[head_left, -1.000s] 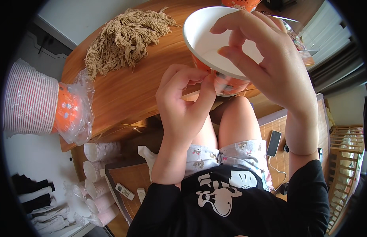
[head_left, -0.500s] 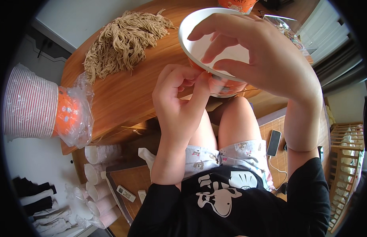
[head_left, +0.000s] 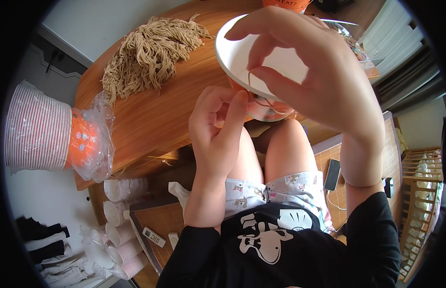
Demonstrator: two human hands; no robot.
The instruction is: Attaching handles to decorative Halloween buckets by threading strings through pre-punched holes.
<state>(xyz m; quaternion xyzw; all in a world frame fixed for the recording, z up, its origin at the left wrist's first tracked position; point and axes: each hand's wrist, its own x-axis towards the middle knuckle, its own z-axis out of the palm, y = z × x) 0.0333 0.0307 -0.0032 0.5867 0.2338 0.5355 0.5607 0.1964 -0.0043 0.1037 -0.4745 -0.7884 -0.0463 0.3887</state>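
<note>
A paper bucket, white inside and orange outside, is tilted toward me above my knees at the table's edge. Over its mouth, my right hand pinches a thin brown cord between thumb and finger. The cord runs from that pinch to the near rim, and a loop of it lies against the orange outside. My left hand is closed, thumb against forefinger, at the outside just under the rim; what sits between those fingertips is hidden. A tangled heap of tan cords lies on the table, left of the bucket.
The wooden table curves across the front. At its left lies a plastic-wrapped stack of paper buckets. More stacked buckets are lower left. Another orange bucket stands at the back. A phone and remote control lie beside me.
A length of cord now shows between my right fingertips and the rim. My left hand has shifted slightly left and down, and the right thumb and finger have come together.
</note>
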